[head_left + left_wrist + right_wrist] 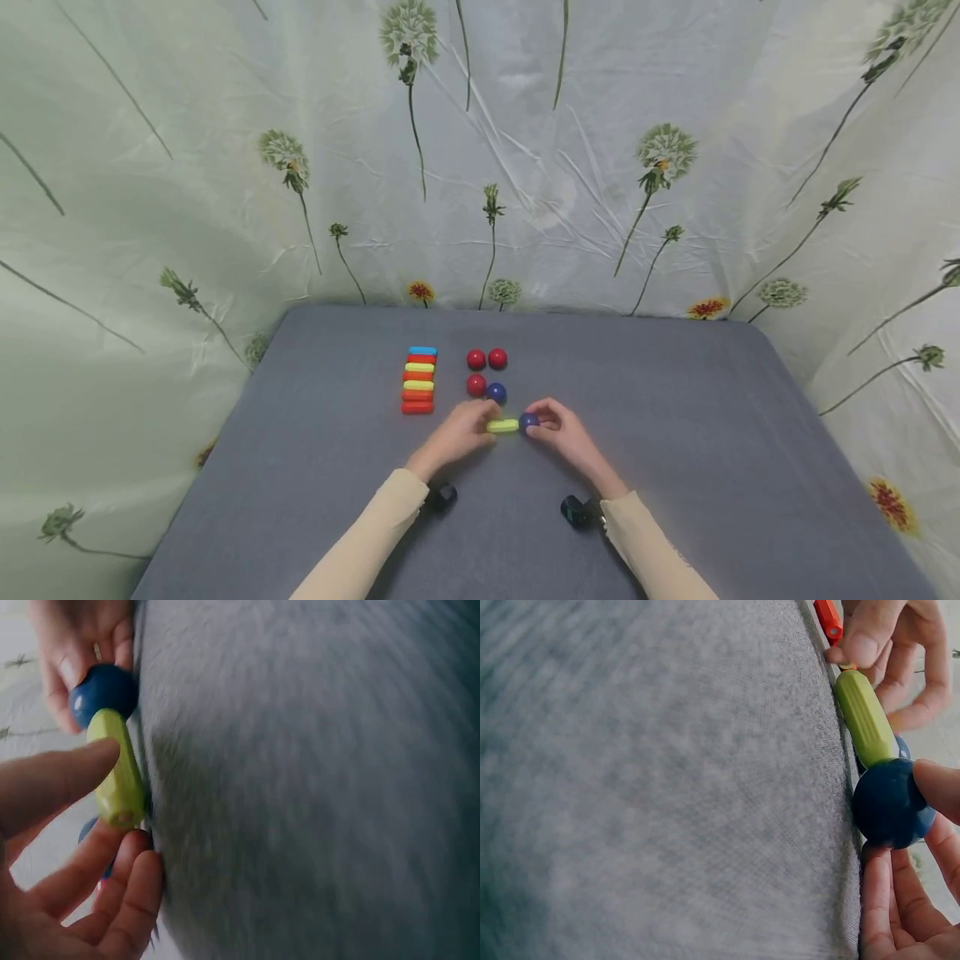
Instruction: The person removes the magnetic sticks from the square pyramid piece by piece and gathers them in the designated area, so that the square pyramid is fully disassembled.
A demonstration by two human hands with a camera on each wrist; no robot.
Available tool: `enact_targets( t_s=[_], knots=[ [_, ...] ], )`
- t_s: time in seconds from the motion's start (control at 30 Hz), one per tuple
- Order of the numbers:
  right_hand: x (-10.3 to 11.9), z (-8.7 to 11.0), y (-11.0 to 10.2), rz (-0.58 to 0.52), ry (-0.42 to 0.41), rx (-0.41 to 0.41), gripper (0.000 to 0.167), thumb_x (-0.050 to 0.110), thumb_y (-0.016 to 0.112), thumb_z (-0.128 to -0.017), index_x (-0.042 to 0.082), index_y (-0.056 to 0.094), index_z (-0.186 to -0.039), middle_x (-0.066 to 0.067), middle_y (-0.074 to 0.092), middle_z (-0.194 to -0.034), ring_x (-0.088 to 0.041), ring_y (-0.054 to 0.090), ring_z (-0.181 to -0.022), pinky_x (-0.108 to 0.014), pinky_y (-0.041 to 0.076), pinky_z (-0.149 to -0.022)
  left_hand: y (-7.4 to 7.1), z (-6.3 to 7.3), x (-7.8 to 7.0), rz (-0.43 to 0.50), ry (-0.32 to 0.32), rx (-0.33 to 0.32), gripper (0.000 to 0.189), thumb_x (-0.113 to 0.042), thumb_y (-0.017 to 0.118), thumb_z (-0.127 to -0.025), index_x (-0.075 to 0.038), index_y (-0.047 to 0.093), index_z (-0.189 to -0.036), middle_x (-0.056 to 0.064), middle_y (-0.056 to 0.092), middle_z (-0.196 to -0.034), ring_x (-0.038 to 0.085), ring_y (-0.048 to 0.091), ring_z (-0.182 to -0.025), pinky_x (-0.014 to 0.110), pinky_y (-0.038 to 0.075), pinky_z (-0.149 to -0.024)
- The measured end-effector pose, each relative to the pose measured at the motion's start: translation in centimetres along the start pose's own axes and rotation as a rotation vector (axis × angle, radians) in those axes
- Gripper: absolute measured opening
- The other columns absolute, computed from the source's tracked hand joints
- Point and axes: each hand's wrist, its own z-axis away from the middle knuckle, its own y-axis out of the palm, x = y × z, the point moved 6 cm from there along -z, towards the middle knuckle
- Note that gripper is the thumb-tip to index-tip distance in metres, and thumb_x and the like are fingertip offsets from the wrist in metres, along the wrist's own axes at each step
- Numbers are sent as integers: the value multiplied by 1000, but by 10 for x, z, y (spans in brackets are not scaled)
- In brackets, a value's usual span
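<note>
In the head view, my right hand [564,433] holds a blue ball [528,423] between thumb and fingers. A yellow-green toy stick [866,718] meets that ball end to end, with no gap showing between them. My left hand [467,427] is around the stick's other end, thumb on one side and fingers on the other. Its thumb [64,776] passes in front of the stick in the left wrist view, and the stick's end face stays visible. In the right wrist view a small gap shows between that thumb and the stick.
Beyond my hands are red balls [476,385] and a second blue ball [496,392]. To the left lies a column of red, yellow and blue sticks [417,396]. Everything sits on a grey cloth-covered table [675,417], with a floral curtain [540,208] behind it.
</note>
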Motion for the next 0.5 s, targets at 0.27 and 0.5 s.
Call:
enact_targets(
  t_s=[0.27, 0.5],
  knots=[
    [-3, 0, 1, 14, 15, -8, 21, 7, 69, -86, 8, 64, -107, -5, 62, -105, -19, 58, -97, -38, 47, -86, 3, -2, -10, -184, 19, -44, 20, -9, 72, -83, -11, 66, -102, -2, 57, -86, 12, 52, -76, 28, 48, -70],
    [-1, -1, -2, 9, 19, -27, 22, 4, 70, -85, 9, 64, -106, -5, 63, -106, -21, 59, -98, -40, 48, -87, -18, 15, -5, -11, 76, -98, 17, -4, 73, -82, -10, 69, -97, -3, 65, -89, 12, 58, -82, 31, 50, -76]
  ],
)
